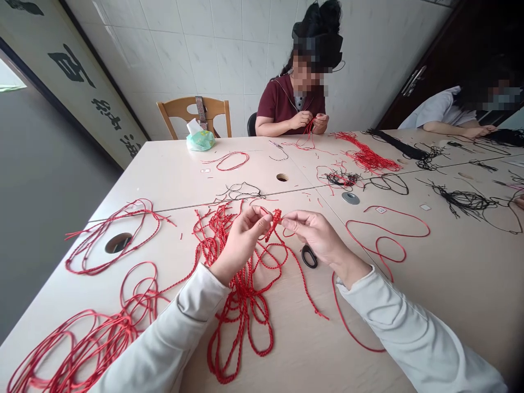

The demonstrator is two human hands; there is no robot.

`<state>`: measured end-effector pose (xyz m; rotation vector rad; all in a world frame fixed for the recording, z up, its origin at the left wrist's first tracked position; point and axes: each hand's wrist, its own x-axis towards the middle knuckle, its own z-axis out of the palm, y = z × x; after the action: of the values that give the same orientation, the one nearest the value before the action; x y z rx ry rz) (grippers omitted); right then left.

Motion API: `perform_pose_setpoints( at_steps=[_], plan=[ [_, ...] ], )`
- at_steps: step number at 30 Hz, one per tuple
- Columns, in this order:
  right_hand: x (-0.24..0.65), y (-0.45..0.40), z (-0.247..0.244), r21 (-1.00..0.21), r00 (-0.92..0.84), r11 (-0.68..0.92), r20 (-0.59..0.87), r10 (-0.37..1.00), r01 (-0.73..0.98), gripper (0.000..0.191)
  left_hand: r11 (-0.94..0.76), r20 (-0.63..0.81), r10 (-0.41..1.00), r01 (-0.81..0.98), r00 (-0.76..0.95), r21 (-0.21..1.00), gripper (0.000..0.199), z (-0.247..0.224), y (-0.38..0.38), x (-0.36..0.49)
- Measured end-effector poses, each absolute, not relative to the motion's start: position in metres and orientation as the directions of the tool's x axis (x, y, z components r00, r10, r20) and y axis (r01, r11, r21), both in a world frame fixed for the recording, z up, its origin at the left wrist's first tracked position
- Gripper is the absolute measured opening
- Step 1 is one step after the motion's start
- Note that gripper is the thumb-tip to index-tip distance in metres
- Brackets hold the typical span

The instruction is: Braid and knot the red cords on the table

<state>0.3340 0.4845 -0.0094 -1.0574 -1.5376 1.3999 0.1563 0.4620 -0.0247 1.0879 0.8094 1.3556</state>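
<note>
Between my two hands, just above the table, is a small knotted piece of red cord. My left hand pinches its left side between thumb and fingers. Thumb and forefinger of my right hand are closed at its right side. Below my left hand lies a long bundle of twisted red rope, part of it hidden by my hand and sleeve. One rope end with a small knot points toward the lower right. Beside my right hand shows a black scissors handle; the rest is hidden.
Loops of red cord cover the left of the table; a single red cord curls at right. Black cords lie further right. Across the table a person handles red cord. A tissue pack stands at the back.
</note>
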Motion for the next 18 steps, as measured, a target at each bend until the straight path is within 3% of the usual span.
perform_pose_setpoints(
  at_steps=[3, 5, 7, 9, 12, 14, 18],
  plan=[
    [0.363, 0.501, -0.005, -0.891, -0.368, 0.211, 0.054, 0.928, 0.401, 0.028, -0.118, 0.13, 0.991, -0.367, 0.01, 0.923, 0.019, -0.026, 0.465, 0.152],
    [0.382, 0.51, -0.001, -0.702, -0.339, 0.258, 0.025, 0.94, 0.664, 0.026, -0.123, 0.121, 0.992, -0.371, -0.029, 0.92, 0.021, -0.026, 0.467, 0.151],
    [0.391, 0.512, 0.002, -0.577, -0.291, 0.29, 0.094, 0.952, 0.764, 0.021, -0.119, 0.116, 0.993, -0.353, -0.029, 0.928, 0.022, -0.026, 0.466, 0.152],
    [0.384, 0.506, 0.005, -0.599, -0.32, 0.337, 0.14, 0.937, 0.726, 0.025, -0.121, 0.124, 0.992, -0.304, -0.007, 0.945, 0.022, -0.025, 0.465, 0.154],
    [0.356, 0.49, 0.004, -0.792, -0.405, 0.314, 0.093, 0.909, 0.524, 0.039, -0.152, 0.159, 0.987, -0.236, 0.01, 0.96, 0.023, -0.024, 0.462, 0.158],
    [0.338, 0.481, 0.001, -0.878, -0.464, 0.284, 0.082, 0.882, 0.384, 0.037, -0.167, 0.174, 0.985, -0.214, 0.013, 0.962, 0.023, -0.024, 0.461, 0.159],
    [0.323, 0.474, -0.008, -0.887, -0.434, 0.351, 0.2, 0.879, 0.302, 0.027, -0.188, 0.188, 0.982, -0.159, -0.019, 0.969, 0.019, -0.026, 0.462, 0.159]
  ],
)
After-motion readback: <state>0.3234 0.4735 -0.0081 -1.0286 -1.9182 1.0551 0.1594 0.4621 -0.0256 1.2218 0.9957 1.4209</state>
